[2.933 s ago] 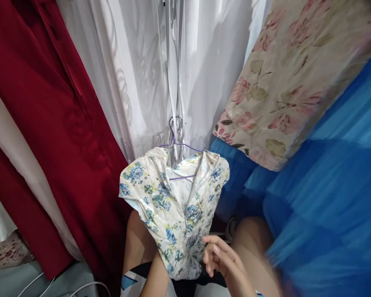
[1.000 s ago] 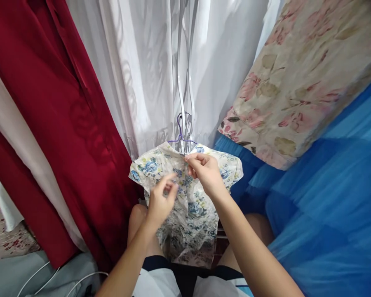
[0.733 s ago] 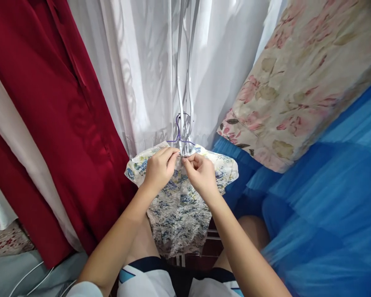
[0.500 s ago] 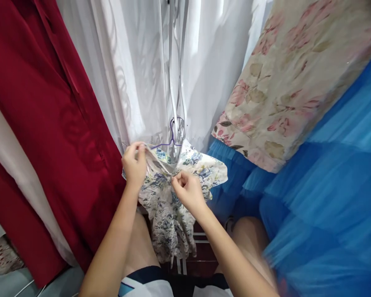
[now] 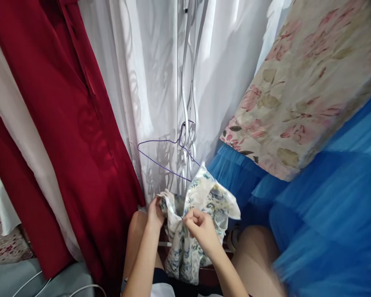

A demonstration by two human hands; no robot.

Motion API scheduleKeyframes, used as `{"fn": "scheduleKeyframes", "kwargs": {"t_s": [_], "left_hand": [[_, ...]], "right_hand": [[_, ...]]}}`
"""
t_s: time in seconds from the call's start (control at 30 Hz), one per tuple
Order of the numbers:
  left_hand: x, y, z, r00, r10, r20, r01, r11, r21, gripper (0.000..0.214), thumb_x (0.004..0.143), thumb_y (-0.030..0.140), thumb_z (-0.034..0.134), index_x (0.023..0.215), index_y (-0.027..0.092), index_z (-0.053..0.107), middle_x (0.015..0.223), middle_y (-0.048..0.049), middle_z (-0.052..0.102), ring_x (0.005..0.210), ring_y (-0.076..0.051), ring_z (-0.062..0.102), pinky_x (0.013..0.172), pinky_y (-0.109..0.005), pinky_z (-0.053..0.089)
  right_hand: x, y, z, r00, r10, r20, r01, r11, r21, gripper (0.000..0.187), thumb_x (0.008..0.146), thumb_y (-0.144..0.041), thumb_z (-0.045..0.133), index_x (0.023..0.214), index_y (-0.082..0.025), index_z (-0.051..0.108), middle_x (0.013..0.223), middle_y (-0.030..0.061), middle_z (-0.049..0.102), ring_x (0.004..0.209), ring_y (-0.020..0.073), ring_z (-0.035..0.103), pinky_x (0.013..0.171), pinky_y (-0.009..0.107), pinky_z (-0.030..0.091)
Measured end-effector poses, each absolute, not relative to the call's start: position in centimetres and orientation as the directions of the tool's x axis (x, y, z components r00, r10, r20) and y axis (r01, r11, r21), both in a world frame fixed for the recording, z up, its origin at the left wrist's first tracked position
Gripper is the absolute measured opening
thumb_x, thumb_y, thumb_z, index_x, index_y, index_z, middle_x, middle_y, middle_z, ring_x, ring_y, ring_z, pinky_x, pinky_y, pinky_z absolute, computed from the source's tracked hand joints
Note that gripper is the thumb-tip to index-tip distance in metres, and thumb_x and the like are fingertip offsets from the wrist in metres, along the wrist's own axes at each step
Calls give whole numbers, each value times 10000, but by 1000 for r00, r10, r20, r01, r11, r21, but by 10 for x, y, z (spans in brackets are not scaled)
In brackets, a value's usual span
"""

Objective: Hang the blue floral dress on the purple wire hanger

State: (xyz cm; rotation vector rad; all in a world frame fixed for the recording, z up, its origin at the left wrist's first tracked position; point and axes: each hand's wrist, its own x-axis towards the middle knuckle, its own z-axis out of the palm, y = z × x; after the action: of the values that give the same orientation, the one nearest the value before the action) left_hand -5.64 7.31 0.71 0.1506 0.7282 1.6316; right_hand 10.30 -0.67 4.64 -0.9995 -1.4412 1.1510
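A small white dress with blue floral print [image 5: 212, 198] hangs by one shoulder from the right end of a purple wire hanger [image 5: 164, 166]. The hanger's left arm is bare. My left hand [image 5: 155, 213] grips the garment's loose left shoulder edge, below the hanger. With thumb and bent fingers, my right hand [image 5: 200, 227] pinches the front opening near its middle. The lower part of the dress droops between my knees. Whatever small fastening lies under my right fingertips is too small to make out.
White scrolled metalwork [image 5: 185, 99] holds the hanger in front of a white curtain [image 5: 154, 90]. Long red cloth [image 5: 89, 165] hangs at left; pink-flowered fabric [image 5: 275, 103] and blue tulle [image 5: 327, 214] hang at right. A grey surface with white wires [image 5: 64, 280] lies lower left.
The dress's left shoulder has come off the hanger, baring its left arm. My left hand has moved down and right with that side; my right hand is lower, still pinching the front.
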Motion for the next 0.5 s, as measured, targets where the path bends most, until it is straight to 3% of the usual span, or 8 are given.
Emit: {"fn": "scheduleKeyframes", "kwargs": {"t_s": [0.13,0.23,0.33,0.43,0.5], "left_hand": [[-30,22,4,-44,986,-162,-878,39,478,147,874,262,629,981,167,663,1087,-85,682,941,-174,666,769,-253,514],[-16,-14,36,-47,995,83,-783,-89,616,145,865,315,673,946,196,656,1067,-54,657,907,-157,636,696,-226,482],[-2,-44,71,-22,934,357,-413,-333,847,183,906,349,621,880,180,684,907,-59,648,846,-175,607,774,-284,481],[7,-61,87,-11,848,531,9,-530,848,172,928,308,584,914,216,729,965,-77,666,1051,-242,572,963,-367,436],[6,-64,87,-41,842,538,92,-533,841,187,925,313,586,1043,250,717,1108,-81,655,1194,-262,515,1052,-395,382]], "right_hand": [[136,-11,8,-45,993,112,17,113,-993,300,830,-374,592,613,-201,477,422,-60,405,413,97,337,464,236,257],[153,-16,13,11,982,188,114,185,-976,333,841,-471,627,686,-185,559,582,0,547,563,152,491,551,252,379],[157,-27,36,-76,955,288,101,295,-950,381,879,-554,580,937,-188,671,899,67,668,862,231,594,784,305,475],[152,-45,52,-300,917,263,-57,258,-965,484,899,-621,517,1031,-191,695,991,85,683,958,259,593,890,357,474],[147,-57,56,-393,899,191,-124,153,-980,471,846,-614,611,1004,-179,698,923,69,680,876,237,596,828,344,492]]}}
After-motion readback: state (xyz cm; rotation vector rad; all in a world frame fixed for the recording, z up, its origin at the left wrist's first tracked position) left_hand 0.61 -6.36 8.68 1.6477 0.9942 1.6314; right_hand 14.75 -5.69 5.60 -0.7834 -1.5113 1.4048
